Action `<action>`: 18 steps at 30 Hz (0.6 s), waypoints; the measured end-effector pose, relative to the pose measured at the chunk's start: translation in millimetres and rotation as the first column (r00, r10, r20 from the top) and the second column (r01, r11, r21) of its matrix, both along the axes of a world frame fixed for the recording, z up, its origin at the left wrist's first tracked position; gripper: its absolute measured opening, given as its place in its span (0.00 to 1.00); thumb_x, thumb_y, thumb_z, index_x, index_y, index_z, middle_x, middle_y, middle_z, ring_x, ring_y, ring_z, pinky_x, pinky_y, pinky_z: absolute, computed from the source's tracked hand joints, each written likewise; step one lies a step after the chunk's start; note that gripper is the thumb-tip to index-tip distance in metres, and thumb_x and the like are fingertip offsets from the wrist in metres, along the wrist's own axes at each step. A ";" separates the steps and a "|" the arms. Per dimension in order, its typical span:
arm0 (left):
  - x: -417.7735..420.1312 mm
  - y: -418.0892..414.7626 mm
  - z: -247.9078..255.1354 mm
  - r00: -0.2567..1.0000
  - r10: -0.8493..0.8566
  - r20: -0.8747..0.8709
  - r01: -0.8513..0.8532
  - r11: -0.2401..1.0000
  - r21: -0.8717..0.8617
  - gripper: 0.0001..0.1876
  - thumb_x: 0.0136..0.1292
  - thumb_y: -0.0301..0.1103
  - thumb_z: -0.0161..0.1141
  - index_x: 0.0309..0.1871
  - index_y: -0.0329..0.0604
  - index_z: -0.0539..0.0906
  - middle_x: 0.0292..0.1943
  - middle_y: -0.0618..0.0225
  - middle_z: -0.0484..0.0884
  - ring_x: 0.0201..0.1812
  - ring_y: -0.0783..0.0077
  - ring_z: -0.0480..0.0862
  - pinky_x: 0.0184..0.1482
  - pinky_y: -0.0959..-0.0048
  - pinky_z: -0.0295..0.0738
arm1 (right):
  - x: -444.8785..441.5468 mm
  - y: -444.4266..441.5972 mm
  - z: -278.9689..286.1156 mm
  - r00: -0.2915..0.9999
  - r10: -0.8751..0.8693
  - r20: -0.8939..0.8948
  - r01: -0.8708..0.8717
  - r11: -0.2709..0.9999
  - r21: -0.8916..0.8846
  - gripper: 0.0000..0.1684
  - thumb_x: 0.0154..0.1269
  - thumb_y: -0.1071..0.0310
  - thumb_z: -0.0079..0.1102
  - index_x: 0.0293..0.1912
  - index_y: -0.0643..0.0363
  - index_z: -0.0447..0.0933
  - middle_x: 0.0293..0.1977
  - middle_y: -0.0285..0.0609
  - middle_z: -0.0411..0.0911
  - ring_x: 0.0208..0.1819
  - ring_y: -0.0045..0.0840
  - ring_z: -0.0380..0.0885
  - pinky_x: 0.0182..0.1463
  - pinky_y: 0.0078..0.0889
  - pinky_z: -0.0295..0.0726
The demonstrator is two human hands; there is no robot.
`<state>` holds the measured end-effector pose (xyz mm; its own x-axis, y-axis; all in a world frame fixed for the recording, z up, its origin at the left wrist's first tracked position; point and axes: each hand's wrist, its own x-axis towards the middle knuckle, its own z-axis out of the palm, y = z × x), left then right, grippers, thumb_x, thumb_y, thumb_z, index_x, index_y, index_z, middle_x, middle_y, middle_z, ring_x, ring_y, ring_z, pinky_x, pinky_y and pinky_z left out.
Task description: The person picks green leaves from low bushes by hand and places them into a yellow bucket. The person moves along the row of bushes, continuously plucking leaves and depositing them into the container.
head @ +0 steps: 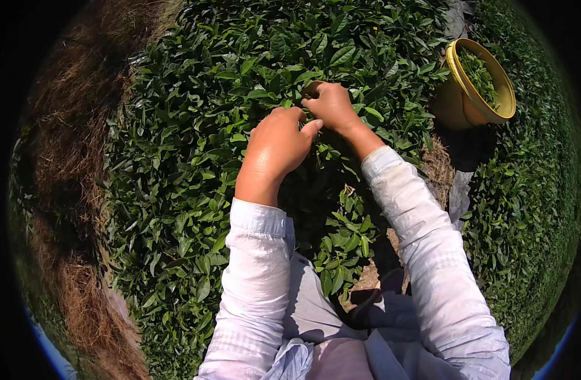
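Dense green tea bushes (176,142) fill the middle of the view. My left hand (276,145) lies over the foliage, palm down, with its thumb pointing right; its fingertips are hidden among leaves. Just above and to the right, my right hand (330,104) is at the bush with curled fingers, close to the left thumb. Whether either hand grips a leaf cannot be seen. A yellow plastic bucket (454,102) stands tilted at the upper right, holding picked green leaves (480,78).
Dry brown grass (81,142) covers the ground on the left. Another row of bushes (532,190) runs along the right. Between the rows lie straw (437,166) and grey sheeting (460,194). A leafy branch (349,242) stands near my legs.
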<state>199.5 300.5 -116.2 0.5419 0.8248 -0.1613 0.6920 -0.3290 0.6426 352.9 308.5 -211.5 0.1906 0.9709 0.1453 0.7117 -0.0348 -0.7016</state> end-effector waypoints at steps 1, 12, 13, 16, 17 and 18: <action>-0.8 4.0 1.9 0.996 0.021 0.083 -0.022 1.000 0.013 0.18 0.59 0.43 0.57 0.42 0.35 0.81 0.37 0.50 0.81 0.39 0.55 0.81 0.44 0.67 0.73 | 0.3 -2.3 1.4 0.990 -0.027 -0.140 0.010 0.993 -0.116 0.08 0.48 0.72 0.59 0.31 0.65 0.77 0.26 0.44 0.78 0.28 0.29 0.77 0.33 0.31 0.76; 0.8 20.0 -0.5 0.880 0.329 0.344 -0.364 0.930 0.042 0.14 0.62 0.39 0.56 0.40 0.34 0.81 0.29 0.63 0.83 0.31 0.76 0.80 0.37 0.76 0.73 | 93.3 -87.2 67.1 0.052 -0.184 -0.982 0.106 0.978 -0.178 0.13 0.61 0.78 0.50 0.47 0.64 0.71 0.42 0.46 0.76 0.33 0.21 0.78 0.38 0.21 0.83; 1.5 18.9 -3.4 0.889 0.290 0.353 -0.336 0.939 0.077 0.14 0.62 0.38 0.56 0.40 0.35 0.81 0.29 0.63 0.83 0.31 0.75 0.80 0.38 0.76 0.73 | 102.0 -90.8 70.0 0.056 -0.170 -0.984 0.089 0.982 -0.165 0.13 0.61 0.78 0.49 0.47 0.64 0.71 0.42 0.47 0.76 0.34 0.21 0.78 0.38 0.22 0.83; 12.2 7.0 -0.5 0.943 0.122 0.310 -0.166 0.979 0.121 0.12 0.60 0.35 0.56 0.41 0.36 0.80 0.38 0.55 0.80 0.39 0.57 0.80 0.43 0.68 0.74 | 143.6 -91.9 102.8 0.286 -0.228 -0.931 0.169 0.968 -0.185 0.13 0.61 0.79 0.48 0.47 0.66 0.70 0.42 0.48 0.76 0.35 0.21 0.78 0.39 0.21 0.83; 19.6 3.5 -8.4 0.970 0.024 0.243 -0.063 0.986 0.155 0.13 0.60 0.35 0.56 0.45 0.38 0.79 0.41 0.55 0.80 0.41 0.59 0.81 0.44 0.70 0.74 | 179.8 -91.7 114.1 0.290 -0.202 -0.935 0.274 0.954 -0.120 0.14 0.62 0.79 0.48 0.49 0.66 0.68 0.42 0.48 0.76 0.38 0.22 0.78 0.41 0.21 0.82; 20.4 0.1 -15.7 0.987 -0.038 0.157 0.008 0.982 0.190 0.14 0.60 0.33 0.56 0.47 0.38 0.77 0.46 0.54 0.77 0.46 0.54 0.78 0.48 0.67 0.72 | 212.8 -89.9 125.8 0.382 -0.217 -0.898 0.379 0.923 -0.062 0.15 0.62 0.78 0.47 0.50 0.67 0.66 0.42 0.50 0.75 0.39 0.25 0.78 0.43 0.23 0.82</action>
